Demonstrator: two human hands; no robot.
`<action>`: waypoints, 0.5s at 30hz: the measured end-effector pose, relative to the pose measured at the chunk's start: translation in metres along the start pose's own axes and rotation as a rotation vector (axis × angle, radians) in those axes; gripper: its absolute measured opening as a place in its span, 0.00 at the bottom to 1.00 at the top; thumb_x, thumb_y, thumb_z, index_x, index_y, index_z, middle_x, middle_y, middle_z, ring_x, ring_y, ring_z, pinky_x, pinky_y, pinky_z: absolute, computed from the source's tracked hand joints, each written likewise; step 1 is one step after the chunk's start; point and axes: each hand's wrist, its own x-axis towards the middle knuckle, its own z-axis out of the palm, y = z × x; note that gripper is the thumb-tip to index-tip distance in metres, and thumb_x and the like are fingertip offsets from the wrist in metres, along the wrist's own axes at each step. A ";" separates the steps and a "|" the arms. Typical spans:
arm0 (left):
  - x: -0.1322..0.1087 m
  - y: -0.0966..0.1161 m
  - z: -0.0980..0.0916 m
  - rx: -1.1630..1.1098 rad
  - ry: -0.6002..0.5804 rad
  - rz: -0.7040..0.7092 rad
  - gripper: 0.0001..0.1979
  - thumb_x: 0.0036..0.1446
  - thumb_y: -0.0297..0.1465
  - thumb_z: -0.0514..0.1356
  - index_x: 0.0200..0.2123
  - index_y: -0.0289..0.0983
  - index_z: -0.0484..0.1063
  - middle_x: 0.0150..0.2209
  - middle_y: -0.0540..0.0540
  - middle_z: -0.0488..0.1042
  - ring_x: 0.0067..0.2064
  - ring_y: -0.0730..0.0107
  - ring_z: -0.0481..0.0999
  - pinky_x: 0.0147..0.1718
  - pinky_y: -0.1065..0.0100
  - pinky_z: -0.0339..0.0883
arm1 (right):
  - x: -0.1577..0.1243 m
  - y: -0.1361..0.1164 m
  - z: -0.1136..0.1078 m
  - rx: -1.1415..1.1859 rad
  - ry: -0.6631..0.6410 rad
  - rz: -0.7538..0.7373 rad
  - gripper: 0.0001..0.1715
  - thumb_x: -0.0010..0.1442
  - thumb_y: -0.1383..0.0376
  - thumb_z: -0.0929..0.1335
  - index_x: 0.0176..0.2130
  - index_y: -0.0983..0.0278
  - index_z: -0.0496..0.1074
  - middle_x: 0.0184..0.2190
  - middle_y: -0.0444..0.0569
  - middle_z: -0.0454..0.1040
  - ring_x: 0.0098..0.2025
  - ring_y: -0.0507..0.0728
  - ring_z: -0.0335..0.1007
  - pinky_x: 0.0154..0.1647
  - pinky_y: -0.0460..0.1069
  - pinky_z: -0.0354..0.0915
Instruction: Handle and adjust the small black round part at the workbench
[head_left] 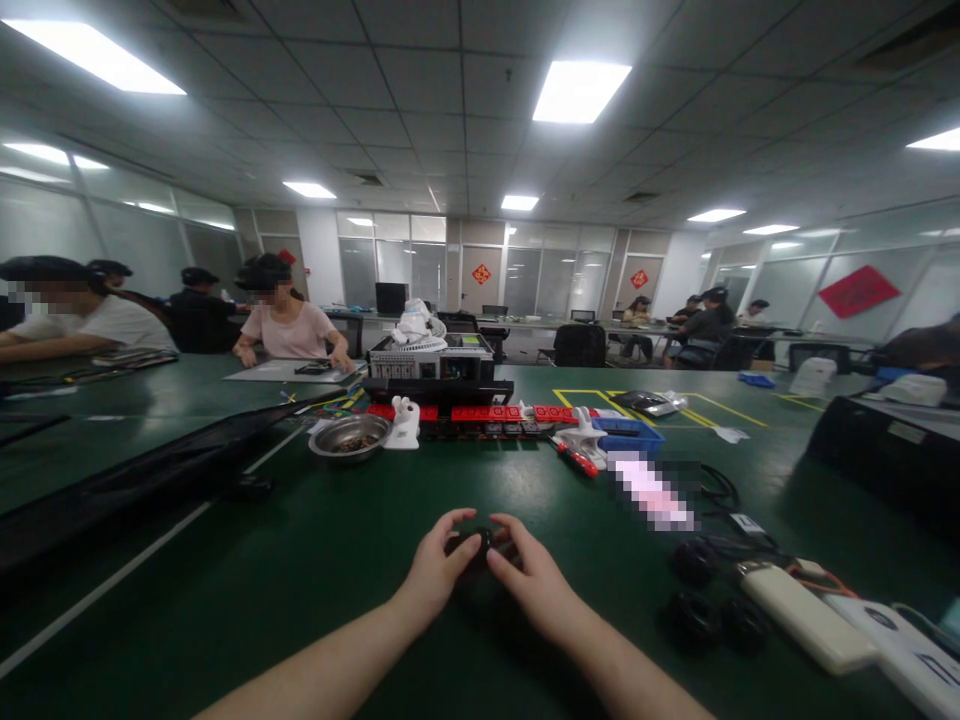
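Above the green table, a small dark rounded object sits between my two hands. My left hand curls its fingers and thumb around the object's left side. From the right, my right hand closes in with bent fingers, thumb and fingertips at the object. Most of the object is hidden by the fingers, so its kind cannot be made out. Several black round pieces, roughly similar in colour, lie on the table to the right of my right hand.
Ahead are a metal bowl of small parts, a red-handled tool, a blue tray and an opened metal case. At right lie a cream power bank and cables. A long black sheet-like item stretches along the left. Co-workers sit beyond.
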 end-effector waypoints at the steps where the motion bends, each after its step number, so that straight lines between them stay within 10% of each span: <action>1: -0.001 0.001 -0.001 0.069 0.005 0.054 0.25 0.45 0.39 0.57 0.46 0.36 0.58 0.33 0.46 0.70 0.34 0.65 0.72 0.32 0.66 0.65 | 0.002 0.004 0.001 0.031 0.001 0.059 0.21 0.54 0.54 0.59 0.43 0.65 0.62 0.32 0.47 0.67 0.30 0.52 0.63 0.31 0.47 0.61; 7: -0.009 0.009 -0.004 0.419 -0.046 0.283 0.29 0.40 0.34 0.62 0.48 0.40 0.57 0.38 0.47 0.71 0.40 0.65 0.70 0.42 0.65 0.61 | 0.012 0.020 0.009 0.231 -0.120 0.372 0.33 0.51 0.43 0.50 0.31 0.67 0.62 0.15 0.43 0.64 0.12 0.48 0.55 0.10 0.43 0.53; 15: -0.011 0.010 -0.001 0.307 -0.081 0.215 0.29 0.44 0.40 0.59 0.50 0.38 0.56 0.35 0.46 0.72 0.37 0.64 0.71 0.37 0.66 0.63 | 0.005 0.006 0.000 0.080 -0.058 0.079 0.16 0.53 0.57 0.60 0.34 0.67 0.67 0.23 0.45 0.67 0.24 0.50 0.63 0.24 0.44 0.60</action>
